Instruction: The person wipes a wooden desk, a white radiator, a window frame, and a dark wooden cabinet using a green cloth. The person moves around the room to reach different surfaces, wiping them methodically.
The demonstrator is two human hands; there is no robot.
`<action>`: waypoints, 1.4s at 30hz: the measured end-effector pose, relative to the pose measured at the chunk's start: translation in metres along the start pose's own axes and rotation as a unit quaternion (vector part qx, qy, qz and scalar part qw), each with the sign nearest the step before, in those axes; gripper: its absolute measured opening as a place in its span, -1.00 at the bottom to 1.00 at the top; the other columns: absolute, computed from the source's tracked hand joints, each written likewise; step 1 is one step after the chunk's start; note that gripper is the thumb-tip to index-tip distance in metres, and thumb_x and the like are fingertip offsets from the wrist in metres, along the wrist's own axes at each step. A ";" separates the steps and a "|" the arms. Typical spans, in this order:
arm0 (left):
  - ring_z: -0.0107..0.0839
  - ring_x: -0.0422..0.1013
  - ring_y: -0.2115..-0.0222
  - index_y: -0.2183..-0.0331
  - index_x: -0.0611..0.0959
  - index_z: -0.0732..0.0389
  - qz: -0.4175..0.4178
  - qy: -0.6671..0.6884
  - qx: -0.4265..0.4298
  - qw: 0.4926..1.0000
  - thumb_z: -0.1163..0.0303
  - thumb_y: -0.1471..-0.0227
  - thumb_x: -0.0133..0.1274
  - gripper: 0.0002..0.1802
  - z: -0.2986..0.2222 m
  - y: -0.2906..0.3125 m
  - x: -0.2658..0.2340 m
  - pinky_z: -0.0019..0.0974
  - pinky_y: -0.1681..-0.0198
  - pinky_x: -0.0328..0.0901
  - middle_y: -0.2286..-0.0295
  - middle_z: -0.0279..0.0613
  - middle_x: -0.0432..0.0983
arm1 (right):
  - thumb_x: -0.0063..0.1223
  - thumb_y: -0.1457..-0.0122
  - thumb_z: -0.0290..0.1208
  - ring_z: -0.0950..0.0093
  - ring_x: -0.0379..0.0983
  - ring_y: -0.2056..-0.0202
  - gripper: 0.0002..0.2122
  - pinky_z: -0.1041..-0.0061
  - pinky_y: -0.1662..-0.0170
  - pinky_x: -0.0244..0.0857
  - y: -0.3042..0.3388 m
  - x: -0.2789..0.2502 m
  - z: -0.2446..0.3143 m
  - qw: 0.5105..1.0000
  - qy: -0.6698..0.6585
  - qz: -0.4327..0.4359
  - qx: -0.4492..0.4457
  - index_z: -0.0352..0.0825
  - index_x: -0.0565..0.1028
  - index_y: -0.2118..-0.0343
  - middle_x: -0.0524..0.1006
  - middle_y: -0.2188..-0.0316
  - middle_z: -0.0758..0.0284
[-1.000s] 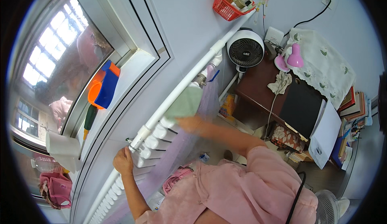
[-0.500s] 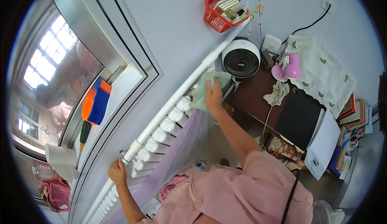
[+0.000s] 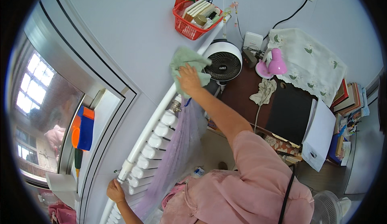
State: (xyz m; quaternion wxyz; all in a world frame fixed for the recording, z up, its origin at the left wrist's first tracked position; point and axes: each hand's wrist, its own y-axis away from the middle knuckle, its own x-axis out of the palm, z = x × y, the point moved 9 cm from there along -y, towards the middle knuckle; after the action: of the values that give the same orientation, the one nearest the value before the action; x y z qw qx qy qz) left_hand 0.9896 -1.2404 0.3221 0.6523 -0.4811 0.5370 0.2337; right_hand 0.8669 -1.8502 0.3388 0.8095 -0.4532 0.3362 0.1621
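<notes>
My right hand presses a pale green cloth over the upper stretch of a white pipe, close beside the fan. Its fingers are bent on the cloth, and the cloth covers the pipe beneath. Lower down, my left hand is closed around the same pipe, just below a thicker joint. Below the pipe runs a white radiator, with a metal valve at its upper end. Sheer purple fabric hangs along the radiator's near side.
A red basket of small items sits at the pipe's far end. The black-and-white fan stands next to a brown desk bearing a pink lamp. Along the left, the windowsill holds a blue and orange holder.
My right hand has moved the cloth from near the valve up onto the pipe. My left hand keeps its grip by the joint. The whole view has shifted.
</notes>
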 end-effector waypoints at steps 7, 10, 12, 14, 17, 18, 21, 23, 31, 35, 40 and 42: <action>0.03 0.42 0.51 0.46 0.62 0.24 0.000 -0.035 -0.004 0.999 0.19 -0.17 -0.16 -0.62 0.011 0.000 0.006 0.02 0.47 0.26 0.53 -0.03 0.51 | 0.00 -0.07 -0.30 0.30 0.29 -0.06 -0.69 0.07 -0.23 -0.04 0.067 0.019 0.107 0.952 -0.060 0.002 -0.299 -0.31 0.50 0.14 0.46 0.12 0.27; 0.03 0.42 0.50 0.47 0.61 0.24 0.003 -0.049 -0.010 0.999 0.18 -0.18 -0.18 -0.60 0.014 0.006 0.002 0.02 0.47 0.26 0.52 -0.03 0.51 | -0.01 -0.14 -0.24 0.31 0.23 -0.15 -0.67 0.11 -0.25 -0.05 0.019 0.016 0.057 0.961 0.071 0.202 -0.178 -0.29 0.49 0.08 0.43 0.01 0.28; 0.03 0.42 0.50 0.48 0.61 0.24 0.007 -0.040 -0.003 0.999 0.18 -0.18 -0.19 -0.59 0.008 0.000 0.006 0.01 0.47 0.26 0.52 -0.03 0.50 | -0.04 -0.19 -0.26 0.25 0.22 -0.16 -0.68 0.10 -0.24 -0.03 -0.007 -0.009 -0.003 0.987 0.064 0.064 -0.132 -0.32 0.48 0.07 0.41 -0.05 0.23; 0.03 0.42 0.50 0.48 0.60 0.23 0.001 -0.033 -0.005 0.999 0.17 -0.18 -0.19 -0.59 0.009 -0.002 0.008 0.01 0.47 0.25 0.52 -0.03 0.50 | -0.05 -0.22 -0.25 0.21 0.21 -0.17 -0.69 0.07 -0.24 -0.04 -0.022 -0.012 -0.036 0.998 0.008 -0.026 -0.051 -0.34 0.47 0.08 0.40 -0.05 0.21; 0.03 0.41 0.51 0.49 0.60 0.22 -0.011 -0.040 -0.002 0.999 0.17 -0.17 -0.18 -0.60 0.013 -0.002 0.011 0.01 0.47 0.25 0.53 -0.03 0.50 | -0.01 -0.20 -0.24 0.23 0.17 -0.20 -0.69 0.04 -0.28 -0.11 -0.030 0.006 -0.059 0.990 -0.103 -0.037 0.085 -0.32 0.47 0.09 0.41 -0.03 0.24; 0.03 0.41 0.51 0.49 0.60 0.22 -0.015 -0.048 -0.007 0.999 0.17 -0.16 -0.18 -0.60 0.017 0.001 0.010 0.01 0.47 0.25 0.53 -0.03 0.49 | 0.00 -0.19 -0.25 0.23 0.19 -0.18 -0.70 0.06 -0.26 -0.07 -0.022 0.013 -0.030 0.996 -0.084 0.001 0.014 -0.32 0.47 0.09 0.42 -0.03 0.23; 0.04 0.41 0.50 0.49 0.60 0.22 -0.018 -0.039 -0.015 0.999 0.17 -0.15 -0.16 -0.61 0.009 0.007 0.000 0.02 0.47 0.25 0.54 -0.02 0.49 | 0.06 -0.12 -0.36 0.23 0.28 -0.10 -0.71 0.20 -0.17 0.13 0.012 0.007 0.027 0.984 -0.042 0.040 -0.169 -0.30 0.48 0.09 0.43 0.01 0.19; 0.05 0.41 0.51 0.49 0.61 0.22 -0.015 -0.039 -0.013 0.999 0.17 -0.15 -0.16 -0.61 0.006 0.003 -0.001 0.02 0.47 0.24 0.54 -0.01 0.49 | 0.04 -0.13 -0.38 0.22 0.30 -0.09 -0.71 0.22 -0.15 0.16 -0.003 0.007 -0.021 0.986 -0.046 -0.004 -0.160 -0.33 0.47 0.09 0.43 0.01 0.17; 0.06 0.41 0.54 0.51 0.60 0.27 -0.019 -0.029 -0.005 0.999 0.17 -0.18 -0.18 -0.56 0.001 -0.006 0.003 0.03 0.49 0.23 0.55 0.02 0.50 | -0.02 -0.21 -0.32 0.13 0.16 -0.19 -0.60 0.12 -0.27 -0.04 -0.022 0.016 -0.051 0.995 0.026 0.038 -0.085 -0.44 0.37 -0.05 0.37 -0.09 0.11; 0.07 0.41 0.56 0.52 0.61 0.29 -0.007 -0.022 -0.026 0.999 0.16 -0.20 -0.19 -0.53 0.004 0.003 -0.003 0.04 0.51 0.22 0.57 0.04 0.50 | -0.10 -0.25 -0.17 0.23 0.09 -0.25 -0.61 0.05 -0.28 -0.11 0.001 0.021 -0.002 0.982 -0.060 0.135 -0.117 -0.32 0.42 -0.03 0.35 -0.12 0.21; 0.06 0.40 0.57 0.51 0.62 0.31 -0.026 -0.002 -0.005 1.000 0.16 -0.20 -0.17 -0.53 0.000 -0.003 0.003 0.04 0.52 0.22 0.59 0.04 0.49 | -0.14 -0.26 -0.07 0.28 0.08 -0.26 -0.59 0.01 -0.26 -0.08 -0.039 0.019 -0.092 0.988 -0.057 -0.013 0.141 -0.29 0.46 0.01 0.38 -0.11 0.28; 0.02 0.39 0.60 0.51 0.62 0.31 -0.038 -0.004 0.000 0.999 0.17 -0.19 -0.13 -0.55 0.001 -0.004 0.001 -0.01 0.54 0.23 0.61 0.03 0.48 | -0.08 -0.22 -0.09 0.28 0.13 -0.23 -0.59 0.00 -0.26 -0.09 -0.045 0.030 -0.064 0.999 -0.026 0.017 0.037 -0.33 0.47 0.05 0.41 -0.07 0.26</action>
State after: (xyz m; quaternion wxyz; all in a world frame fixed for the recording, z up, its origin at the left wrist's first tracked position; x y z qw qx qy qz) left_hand 0.9933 -1.2417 0.3229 0.6629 -0.5005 0.5157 0.2102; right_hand 0.8881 -1.9294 0.3228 0.8313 -0.4133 0.3281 0.1747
